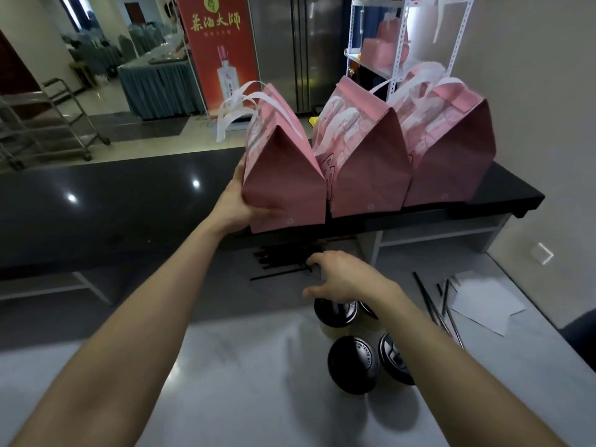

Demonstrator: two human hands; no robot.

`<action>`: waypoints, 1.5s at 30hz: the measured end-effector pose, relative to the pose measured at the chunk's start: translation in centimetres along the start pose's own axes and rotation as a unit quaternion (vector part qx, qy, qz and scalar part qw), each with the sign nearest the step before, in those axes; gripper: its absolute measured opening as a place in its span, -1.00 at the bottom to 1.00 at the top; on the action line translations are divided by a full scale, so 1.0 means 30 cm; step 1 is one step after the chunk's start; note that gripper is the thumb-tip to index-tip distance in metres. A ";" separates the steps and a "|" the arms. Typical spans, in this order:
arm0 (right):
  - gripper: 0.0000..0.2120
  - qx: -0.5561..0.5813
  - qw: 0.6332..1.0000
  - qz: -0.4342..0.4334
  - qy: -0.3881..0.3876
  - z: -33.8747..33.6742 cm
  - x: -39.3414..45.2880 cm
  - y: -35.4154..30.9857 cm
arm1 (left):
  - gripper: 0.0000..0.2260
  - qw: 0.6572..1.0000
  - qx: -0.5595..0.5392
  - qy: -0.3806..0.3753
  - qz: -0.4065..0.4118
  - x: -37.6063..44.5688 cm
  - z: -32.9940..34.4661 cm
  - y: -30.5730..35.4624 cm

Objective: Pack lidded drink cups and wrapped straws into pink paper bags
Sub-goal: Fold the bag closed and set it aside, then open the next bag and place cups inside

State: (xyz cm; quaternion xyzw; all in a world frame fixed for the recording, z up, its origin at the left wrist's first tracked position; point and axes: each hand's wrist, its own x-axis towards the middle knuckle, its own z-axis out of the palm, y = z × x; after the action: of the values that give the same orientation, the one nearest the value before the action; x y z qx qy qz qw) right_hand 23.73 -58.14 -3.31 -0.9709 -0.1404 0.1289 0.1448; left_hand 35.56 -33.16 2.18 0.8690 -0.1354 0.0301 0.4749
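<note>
A glossy black raised counter (129, 201) is running across the scene above a pale grey lower worktop (242, 366), with a red standing banner (219, 53) and a white metal shelf rack (403, 37) showing behind it. Three tall pink paper bags with white ribbon handles are standing in a row on the black counter, touching side by side. The left hand (238, 201) is gripping the nearest pink bag (283, 175) at its lower left corner, thumb pressing on the front face and fingers wrapping behind (they are hidden by the bag); the middle bag (364, 162) and the far bag (451, 150) are sitting to the right of that grip. The right hand (342, 279) is hovering, fingers loosely spread and holding nothing, with its fingertips just beside a loose bunch of thin black wrapped straws (283, 259) lying below the held bag. Directly beneath this hand, pale drink cups with black domed lids (353, 366) are standing clustered on the worktop. More black straws (435, 304) and a white paper sheet (487, 304) are lying to its right.
</note>
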 end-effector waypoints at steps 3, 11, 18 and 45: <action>-0.24 0.006 1.000 -0.001 0.001 0.006 0.001 0.003 | 0.41 1.000 0.006 -0.005 0.002 0.023 0.012 -0.010; -0.28 0.032 0.999 -0.011 0.028 0.056 -0.012 -0.024 | 0.45 0.998 0.044 -0.025 -0.030 0.003 -0.016 0.015; -0.26 -0.005 0.998 -0.061 0.034 0.158 0.027 -0.130 | -0.19 0.938 0.341 -0.056 -0.034 -0.316 -0.226 -0.118; -0.26 0.046 0.970 -0.241 0.001 0.709 0.429 -2.242 | -0.62 0.914 0.301 0.006 -0.270 -1.851 -1.636 -0.953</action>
State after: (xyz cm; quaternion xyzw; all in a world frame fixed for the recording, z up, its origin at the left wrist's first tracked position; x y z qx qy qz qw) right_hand 13.65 12.84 -4.35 -0.9010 -0.3636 0.0956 0.2164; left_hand -6.54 33.88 -4.39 0.9741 0.1232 -0.0544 0.1813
